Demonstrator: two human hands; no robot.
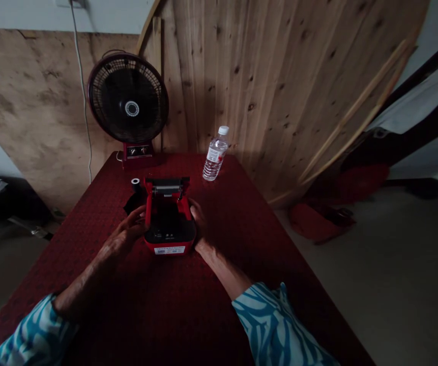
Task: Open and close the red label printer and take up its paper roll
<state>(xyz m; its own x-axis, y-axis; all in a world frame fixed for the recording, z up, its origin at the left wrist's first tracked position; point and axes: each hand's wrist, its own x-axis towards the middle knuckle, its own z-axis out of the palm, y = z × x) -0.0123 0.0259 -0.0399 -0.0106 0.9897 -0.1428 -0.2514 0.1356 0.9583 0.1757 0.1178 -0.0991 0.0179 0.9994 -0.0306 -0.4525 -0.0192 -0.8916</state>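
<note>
A small red and black label printer (169,223) sits upright near the middle of the bench, toward its far edge, lid swung open, white label on its front.

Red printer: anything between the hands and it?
Nothing visible. The left hand touches the left side of the small red-and-black printer, whose lid stands open; the right hand lies against its right side. The small black roll stands apart, behind on the left.
</note>
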